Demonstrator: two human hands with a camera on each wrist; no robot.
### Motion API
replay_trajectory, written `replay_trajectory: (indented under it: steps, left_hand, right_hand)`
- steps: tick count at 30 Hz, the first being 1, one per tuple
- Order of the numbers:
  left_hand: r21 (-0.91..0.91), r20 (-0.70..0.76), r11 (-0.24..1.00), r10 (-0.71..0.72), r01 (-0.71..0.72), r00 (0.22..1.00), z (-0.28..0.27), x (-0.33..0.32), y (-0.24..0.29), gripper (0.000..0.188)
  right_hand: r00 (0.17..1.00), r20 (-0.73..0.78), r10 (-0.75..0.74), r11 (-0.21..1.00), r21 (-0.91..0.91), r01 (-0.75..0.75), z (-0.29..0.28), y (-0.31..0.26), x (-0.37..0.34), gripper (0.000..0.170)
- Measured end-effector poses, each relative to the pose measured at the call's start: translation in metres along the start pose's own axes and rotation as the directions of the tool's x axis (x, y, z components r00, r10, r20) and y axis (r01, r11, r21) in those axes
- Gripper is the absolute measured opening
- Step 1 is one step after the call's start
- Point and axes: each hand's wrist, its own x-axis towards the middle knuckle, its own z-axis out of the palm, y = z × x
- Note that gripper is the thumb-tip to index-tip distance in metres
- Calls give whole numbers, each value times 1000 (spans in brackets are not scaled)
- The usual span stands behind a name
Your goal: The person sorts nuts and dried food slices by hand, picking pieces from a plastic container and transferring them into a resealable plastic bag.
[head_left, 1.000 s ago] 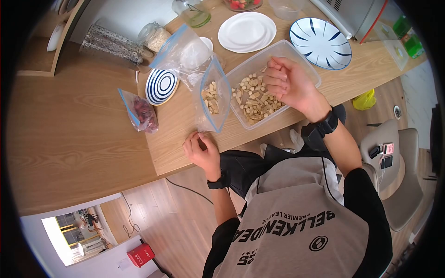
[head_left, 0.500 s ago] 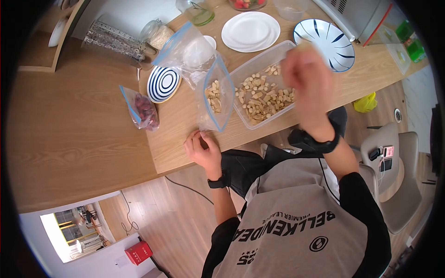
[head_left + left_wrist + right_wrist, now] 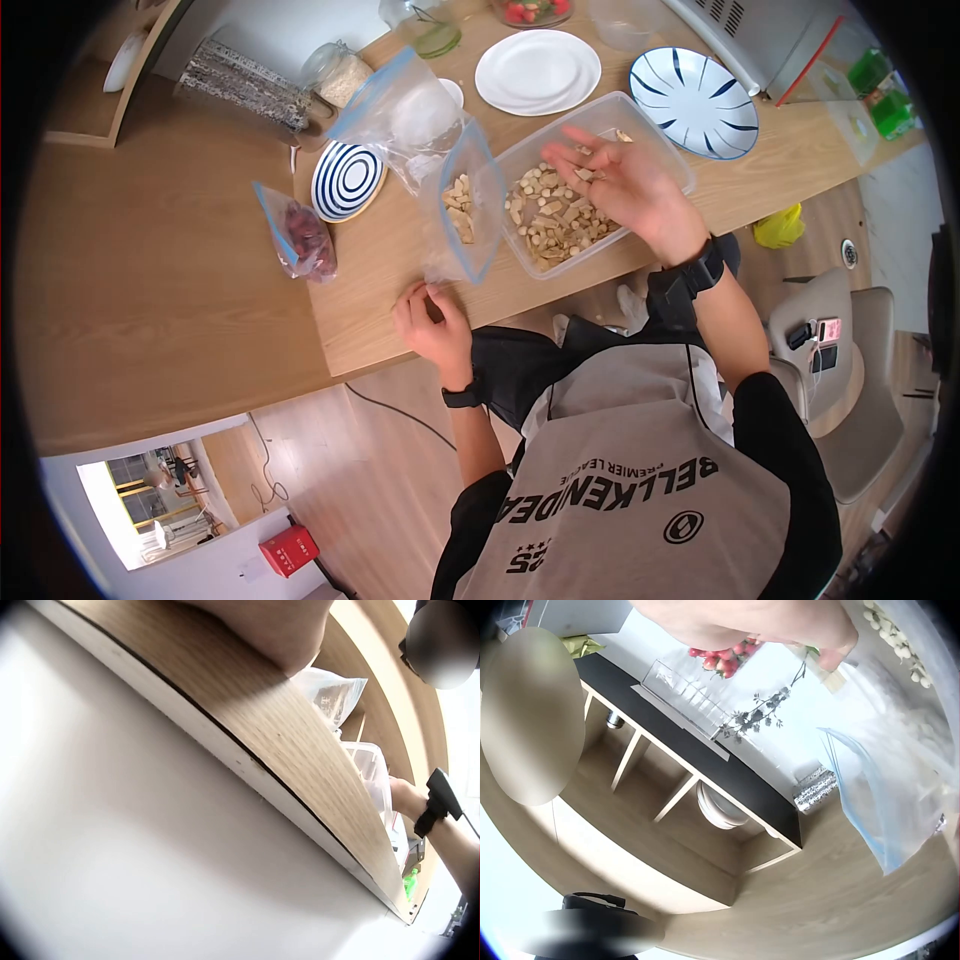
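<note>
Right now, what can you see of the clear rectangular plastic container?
The clear, rectangular, plastic-looking container stands upright and open on the light wood-grain table, near its edge. It has low walls, a thin rim and rounded corners. Pale, dry-looking slices are spread loosely over much of its floor. The right hand is over it; whether they touch is unclear.

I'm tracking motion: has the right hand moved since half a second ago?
Yes: in the head view, the right hand shifted left against the plastic box.
</note>
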Motion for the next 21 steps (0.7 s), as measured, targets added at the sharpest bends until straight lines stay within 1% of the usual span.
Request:
replay_trajectory:
  steps: [1, 4, 8, 11, 13, 14, 16, 21]
  left_hand:
    - [8, -4, 1000, 5, -5, 1000, 0, 0, 0, 14]
    - [4, 18, 1000, 7, -7, 1000, -2, 0, -1, 14]
    - [1, 18, 1000, 15, -15, 1000, -1, 1, -2, 14]
    - [5, 14, 1000, 14, -14, 1000, -1, 0, -2, 13]
    - [16, 11, 1000, 23, -23, 1000, -1, 1, -2, 13]
    - [17, 11, 1000, 23, -24, 1000, -2, 1, -1, 13]
    - [7, 21, 1000, 10, -10, 1000, -2, 1, 0, 13]
    - [11, 21, 1000, 14, -15, 1000, -2, 1, -1, 13]
  right_hand:
    - [999, 43, 20, 999, 29, -22, -3, 1, 2, 55]
    - [998, 48, 50, 998, 26, -51, 2, 1, 1, 59]
    - [997, 65, 48, 999, 17, -49, 5, 1, -3, 59]
    - [995, 99, 33, 999, -33, -30, 6, 2, -6, 54]
    - [991, 132, 21, 998, -64, -13, 8, 2, -7, 48]
    - [991, 132, 21, 998, -63, -13, 10, 1, -8, 48]
    - [992, 122, 37, 999, -22, -35, 12, 0, -9, 42]
    - [992, 121, 42, 999, 10, -43, 8, -1, -4, 39]
